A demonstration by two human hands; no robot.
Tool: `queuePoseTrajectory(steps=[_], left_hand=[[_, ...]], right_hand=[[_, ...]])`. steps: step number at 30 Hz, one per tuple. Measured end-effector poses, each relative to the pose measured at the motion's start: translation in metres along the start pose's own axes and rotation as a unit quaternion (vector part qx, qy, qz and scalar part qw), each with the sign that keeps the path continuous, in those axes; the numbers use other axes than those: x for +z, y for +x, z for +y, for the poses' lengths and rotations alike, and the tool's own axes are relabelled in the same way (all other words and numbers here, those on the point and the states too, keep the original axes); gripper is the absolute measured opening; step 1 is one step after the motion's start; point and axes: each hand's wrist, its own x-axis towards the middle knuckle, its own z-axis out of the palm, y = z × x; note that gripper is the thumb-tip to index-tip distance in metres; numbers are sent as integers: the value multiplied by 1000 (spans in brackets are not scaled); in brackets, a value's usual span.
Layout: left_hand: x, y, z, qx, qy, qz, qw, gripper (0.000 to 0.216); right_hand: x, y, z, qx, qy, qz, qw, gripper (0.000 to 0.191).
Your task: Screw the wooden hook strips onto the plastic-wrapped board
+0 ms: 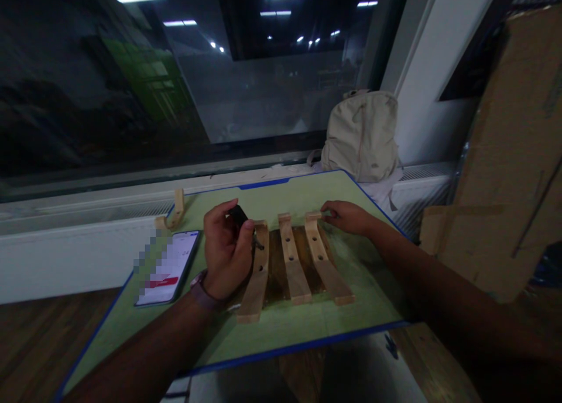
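Observation:
My left hand [226, 248] is closed around a small black tool [238, 215]; a short dark tip shows below the thumb, over a wooden hook [254, 295] with drilled holes. This hook is the leftmost of three curved wooden pieces side by side on a brown base. Beside it lie the middle wooden hook [295, 268] and the right wooden hook [327, 268], each with two dark holes. My right hand [346, 217] has its fingers curled together at the far end of the right hook; what they pinch, if anything, is hidden.
The green board [281, 333] has a blue edge. A phone [169, 268] lies at its left, near another wooden hook [176, 211]. Behind stand a beige backpack [362, 137] and a dark window [263, 93]. Cardboard [504, 157] stands at the right.

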Motion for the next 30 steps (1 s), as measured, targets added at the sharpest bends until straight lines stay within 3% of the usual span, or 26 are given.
queuePoseTrajectory(steps=[11, 18, 24, 27, 30], left_hand=[[-1, 2, 7, 6, -42, -59, 997, 31], [-3, 4, -3, -63, -10, -15, 998, 33], [-5, 4, -6, -39, 53, -20, 998, 47], [-3, 3, -4, -32, 16, -27, 999, 51], [-1, 2, -4, -20, -35, -17, 999, 41]], right_hand=[[5, 3, 6, -15, 5, 15, 1000, 29], [7, 4, 8, -17, 4, 11, 1000, 32], [6, 4, 7, -14, 14, 15, 1000, 30], [5, 3, 7, -9, 20, 14, 1000, 28], [5, 3, 7, -13, 20, 16, 1000, 28]])
